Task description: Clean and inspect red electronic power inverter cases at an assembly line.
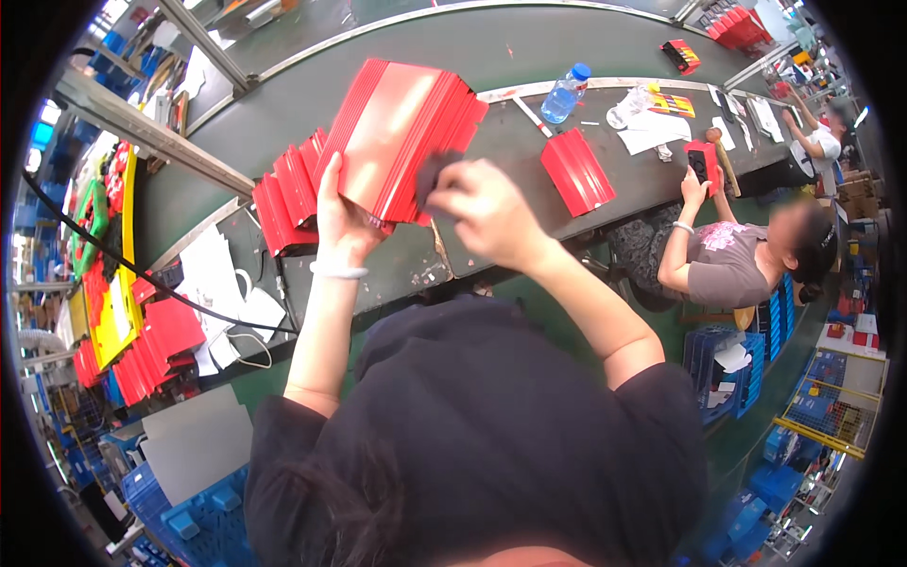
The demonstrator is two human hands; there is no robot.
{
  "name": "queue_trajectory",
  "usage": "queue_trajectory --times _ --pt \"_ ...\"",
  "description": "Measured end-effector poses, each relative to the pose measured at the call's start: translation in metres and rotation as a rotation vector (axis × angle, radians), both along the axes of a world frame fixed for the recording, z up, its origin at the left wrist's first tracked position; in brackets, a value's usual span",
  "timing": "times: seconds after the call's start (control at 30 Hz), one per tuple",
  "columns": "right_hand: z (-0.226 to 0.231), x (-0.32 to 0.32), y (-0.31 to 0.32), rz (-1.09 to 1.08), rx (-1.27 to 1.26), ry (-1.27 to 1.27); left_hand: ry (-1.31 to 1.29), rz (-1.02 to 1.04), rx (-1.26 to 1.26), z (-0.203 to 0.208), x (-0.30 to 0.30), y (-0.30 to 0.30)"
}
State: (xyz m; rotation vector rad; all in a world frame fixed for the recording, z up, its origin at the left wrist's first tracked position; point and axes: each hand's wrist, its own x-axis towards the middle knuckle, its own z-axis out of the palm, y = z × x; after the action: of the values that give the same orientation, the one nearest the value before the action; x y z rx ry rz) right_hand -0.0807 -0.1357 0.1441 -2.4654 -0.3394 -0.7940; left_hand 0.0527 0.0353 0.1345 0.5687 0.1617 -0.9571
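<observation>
A large red ribbed metal housing [392,118] is held tilted above the workbench. My left hand [342,225] grips it at its lower left corner, fingers along its side. My right hand [493,210], slightly blurred, pinches a dark rag [433,181] against the housing's lower right edge. Beneath and left of the held piece, several similar red housings [286,194] stand together on the bench. Another red housing [578,172] lies on the bench to the right, apart from both hands.
A water bottle [566,93] with a blue cap stands beyond the right housing. White papers [652,132] and a mallet [720,149] lie farther right. A co-worker [723,255] sits there holding a red and black part. Papers [222,283] and a black cable [142,269] are at left.
</observation>
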Motion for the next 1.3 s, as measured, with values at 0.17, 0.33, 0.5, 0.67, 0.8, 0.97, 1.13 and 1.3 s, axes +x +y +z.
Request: queue_trajectory --times 0.17,0.33,0.5,0.67,0.8,0.97,1.13,1.3 --pt "-0.009 -0.005 0.000 -0.084 -0.263 -0.028 -0.020 0.052 0.035 0.001 -0.005 0.004" --pt "0.001 0.006 -0.037 -0.111 -0.302 -0.097 -0.026 0.067 0.037 0.008 -0.006 0.008" --pt "-0.017 0.017 -0.108 -0.534 -0.514 0.037 -0.057 0.118 0.073 -0.002 -0.006 0.017" --pt "-0.034 0.012 -0.125 -0.433 0.564 0.105 -0.042 0.040 0.125 -0.003 -0.011 0.024" --pt "0.008 0.017 -0.080 -0.265 0.911 0.055 0.002 0.023 0.094 -0.005 -0.007 0.023" --pt "0.041 0.019 -0.046 -0.286 0.124 -0.052 0.048 0.041 0.092 0.001 -0.005 0.019" --pt "0.036 0.008 -0.018 0.066 0.005 0.127 0.047 0.019 0.103 0.000 -0.001 0.014" --pt "0.044 0.009 -0.037 -0.035 0.728 0.170 0.234 0.040 0.159 0.008 -0.007 0.009"
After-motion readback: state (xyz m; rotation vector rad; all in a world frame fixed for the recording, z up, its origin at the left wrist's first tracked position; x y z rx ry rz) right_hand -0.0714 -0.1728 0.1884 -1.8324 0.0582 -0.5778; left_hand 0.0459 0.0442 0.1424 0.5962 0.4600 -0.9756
